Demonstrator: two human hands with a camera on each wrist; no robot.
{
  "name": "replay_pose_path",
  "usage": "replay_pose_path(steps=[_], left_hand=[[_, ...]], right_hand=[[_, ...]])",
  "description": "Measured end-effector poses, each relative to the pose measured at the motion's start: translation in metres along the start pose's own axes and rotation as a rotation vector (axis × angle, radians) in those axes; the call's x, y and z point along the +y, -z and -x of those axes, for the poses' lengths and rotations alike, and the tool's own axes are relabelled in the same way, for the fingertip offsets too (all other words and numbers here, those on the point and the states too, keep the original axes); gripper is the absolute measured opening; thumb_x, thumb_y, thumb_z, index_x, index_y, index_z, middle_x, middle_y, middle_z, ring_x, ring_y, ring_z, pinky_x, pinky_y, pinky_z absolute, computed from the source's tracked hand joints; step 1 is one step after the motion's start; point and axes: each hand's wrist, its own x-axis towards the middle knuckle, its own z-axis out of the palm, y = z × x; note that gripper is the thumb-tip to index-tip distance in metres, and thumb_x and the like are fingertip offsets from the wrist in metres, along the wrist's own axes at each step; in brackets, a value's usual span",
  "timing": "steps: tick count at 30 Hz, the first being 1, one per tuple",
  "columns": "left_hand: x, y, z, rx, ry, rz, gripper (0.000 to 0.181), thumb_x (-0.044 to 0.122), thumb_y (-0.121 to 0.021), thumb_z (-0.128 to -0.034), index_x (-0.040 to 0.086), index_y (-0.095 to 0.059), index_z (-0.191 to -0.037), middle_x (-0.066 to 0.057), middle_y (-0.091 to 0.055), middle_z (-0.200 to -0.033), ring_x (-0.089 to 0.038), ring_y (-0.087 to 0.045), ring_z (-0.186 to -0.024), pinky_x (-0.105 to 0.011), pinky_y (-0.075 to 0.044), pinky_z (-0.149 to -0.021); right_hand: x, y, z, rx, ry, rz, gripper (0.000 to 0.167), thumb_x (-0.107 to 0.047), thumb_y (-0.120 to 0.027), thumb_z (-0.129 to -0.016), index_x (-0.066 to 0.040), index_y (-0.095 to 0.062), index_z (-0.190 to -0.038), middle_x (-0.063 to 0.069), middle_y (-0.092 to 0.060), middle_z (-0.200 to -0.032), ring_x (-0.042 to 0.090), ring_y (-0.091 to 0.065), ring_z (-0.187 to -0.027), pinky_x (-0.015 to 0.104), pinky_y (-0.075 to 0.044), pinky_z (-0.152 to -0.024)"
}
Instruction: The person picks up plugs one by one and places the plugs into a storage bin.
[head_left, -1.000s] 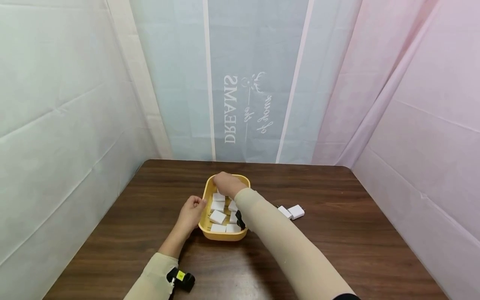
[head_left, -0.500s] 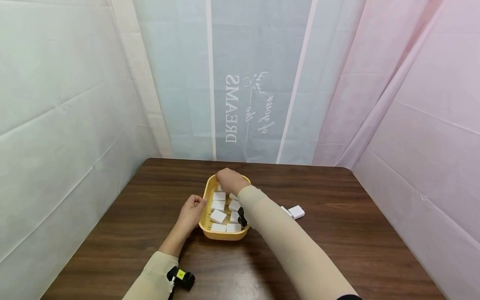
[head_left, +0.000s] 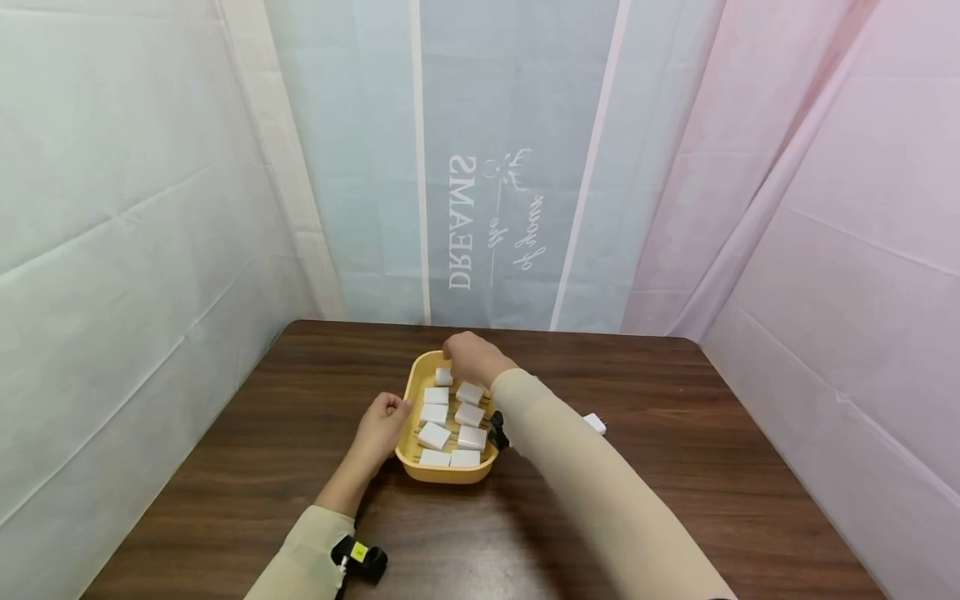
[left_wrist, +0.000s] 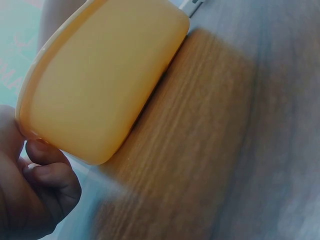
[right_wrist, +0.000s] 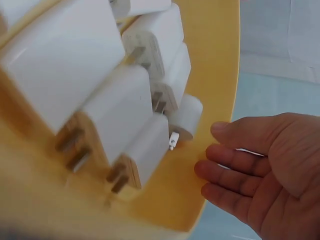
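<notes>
A yellow plastic basket [head_left: 448, 475] stands on the table with several white plug chargers [head_left: 470, 414] lying in it, their metal prongs visible in the right wrist view. My left hand [head_left: 378, 429] pinches the basket's left rim between thumb and curled fingers, as the left wrist view also shows. Over the far right end of the basket is my right hand [head_left: 474, 357]. Its fingers [right_wrist: 235, 172] are loosely bent, the thumb is apart from them, and nothing lies between. One upright charger [head_left: 443, 377] sits near the far end, close to the right fingertips.
On the dark wooden table [head_left: 712, 467], right of the basket, lies another white charger [head_left: 595, 423], partly covered by the right sleeve [head_left: 592, 467]. Cloth curtains [head_left: 510, 167] stand behind the table and along both sides.
My right hand has lifted and moved right, out of the basket's far end, uncovering the upright charger and more of the right row. The left hand stays on the rim.
</notes>
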Motion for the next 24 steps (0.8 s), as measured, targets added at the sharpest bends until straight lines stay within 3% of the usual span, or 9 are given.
replay_pose_path(steps=[6, 12, 24], left_hand=[[-0.002, 0.0, 0.0, 0.0, -0.005, 0.006, 0.025, 0.028, -0.058, -0.106, 0.003, -0.053, -0.107, -0.004, -0.051, -0.074, -0.014, -0.048, -0.055, -0.024, -0.039, -0.045], [-0.001, -0.001, 0.002, -0.002, -0.001, 0.005, 0.025, 0.028, -0.057, -0.1063, 0.004, -0.053, -0.108, -0.005, -0.051, -0.075, -0.015, -0.049, -0.056, -0.025, -0.04, -0.046], [-0.001, 0.0, 0.001, -0.017, 0.01, 0.013, 0.025, 0.029, -0.056, -0.1068, 0.004, -0.052, -0.109, -0.004, -0.05, -0.074, -0.014, -0.043, -0.051, -0.025, -0.036, -0.043]], right_hand=[[0.002, 0.005, 0.006, -0.006, 0.011, 0.011, 0.04, -0.012, -0.073, -0.095, -0.01, -0.066, -0.134, 0.006, -0.064, -0.138, 0.025, -0.06, -0.127, 0.042, -0.053, -0.1], [0.003, 0.009, 0.013, -0.008, 0.006, 0.043, 0.037, -0.013, -0.07, -0.097, -0.011, -0.066, -0.134, 0.007, -0.065, -0.137, 0.025, -0.061, -0.126, 0.042, -0.054, -0.099], [0.005, 0.009, 0.039, 0.039, 0.104, 0.105, 0.032, -0.014, -0.068, -0.098, -0.01, -0.069, -0.13, 0.004, -0.07, -0.126, 0.02, -0.067, -0.111, 0.037, -0.058, -0.088]])
